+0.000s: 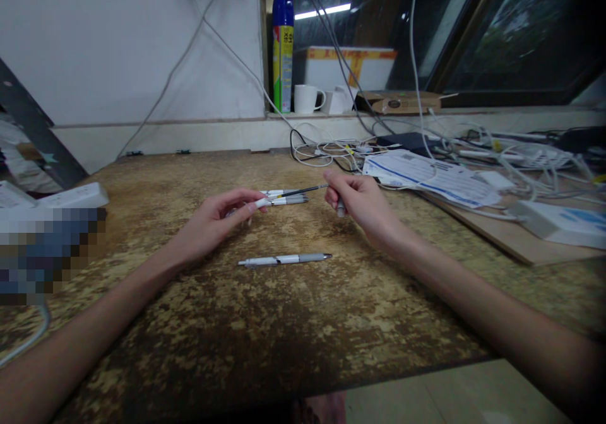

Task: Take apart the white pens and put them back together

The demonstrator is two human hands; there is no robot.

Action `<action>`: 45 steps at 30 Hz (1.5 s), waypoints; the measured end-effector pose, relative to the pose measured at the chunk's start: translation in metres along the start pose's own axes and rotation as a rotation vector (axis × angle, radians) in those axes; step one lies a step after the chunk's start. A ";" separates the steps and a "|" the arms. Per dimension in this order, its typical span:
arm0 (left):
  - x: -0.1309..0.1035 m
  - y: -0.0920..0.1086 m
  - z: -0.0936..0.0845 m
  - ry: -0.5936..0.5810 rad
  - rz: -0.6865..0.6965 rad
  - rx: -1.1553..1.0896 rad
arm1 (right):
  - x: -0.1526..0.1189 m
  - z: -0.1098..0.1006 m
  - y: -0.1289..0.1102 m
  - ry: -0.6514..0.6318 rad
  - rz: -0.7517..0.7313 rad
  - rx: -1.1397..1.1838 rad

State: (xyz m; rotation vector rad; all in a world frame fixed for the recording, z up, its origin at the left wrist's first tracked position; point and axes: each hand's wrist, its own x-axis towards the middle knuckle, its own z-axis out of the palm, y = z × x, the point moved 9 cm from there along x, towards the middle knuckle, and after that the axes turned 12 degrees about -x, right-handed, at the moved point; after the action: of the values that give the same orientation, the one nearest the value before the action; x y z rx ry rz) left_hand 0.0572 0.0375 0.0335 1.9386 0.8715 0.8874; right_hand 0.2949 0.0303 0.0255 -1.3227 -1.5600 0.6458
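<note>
Between thumb and fingers, my left hand (234, 211) is closed on a white pen barrel (261, 203). A dark ink refill (302, 192) with a yellow section reaches from the barrel's end to my right hand (356, 202). Thumb and forefinger of that hand pinch the refill near its tip. Its curled fingers also hold a small grey piece (341, 209), which looks like a pen grip. A white and grey pen (286, 260) lies on the table nearer to me. Behind the refill lie several similar pens (291, 201), partly hidden by my left hand.
The worn wooden table (213, 342) has tangled cables (326, 149) along its back. At the right are printed papers (426, 175), a board (502, 244) and a white box (563, 222). A spray can (283, 58) and a mug (307, 99) stand on the sill.
</note>
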 end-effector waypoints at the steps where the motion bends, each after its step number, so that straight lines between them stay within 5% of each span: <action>1: 0.000 0.000 0.000 -0.002 -0.007 -0.002 | 0.000 0.000 0.000 -0.001 -0.004 -0.010; 10: -0.002 0.004 0.006 -0.029 -0.022 0.039 | -0.012 0.011 -0.032 -0.046 -0.269 -0.336; 16: -0.003 0.006 0.008 -0.029 0.010 0.107 | -0.022 0.030 -0.040 -0.151 -0.341 -0.322; 37: -0.003 0.006 0.009 -0.036 -0.001 0.124 | -0.023 0.039 -0.031 -0.256 -0.286 -0.322; 45: -0.003 0.008 0.008 -0.012 -0.010 0.124 | -0.014 0.038 -0.014 -0.245 -0.115 -0.144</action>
State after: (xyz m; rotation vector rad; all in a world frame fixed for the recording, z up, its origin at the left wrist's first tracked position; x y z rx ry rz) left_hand 0.0638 0.0289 0.0361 2.0414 0.9477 0.8329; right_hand 0.2538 0.0198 0.0170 -1.2837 -1.8969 0.6518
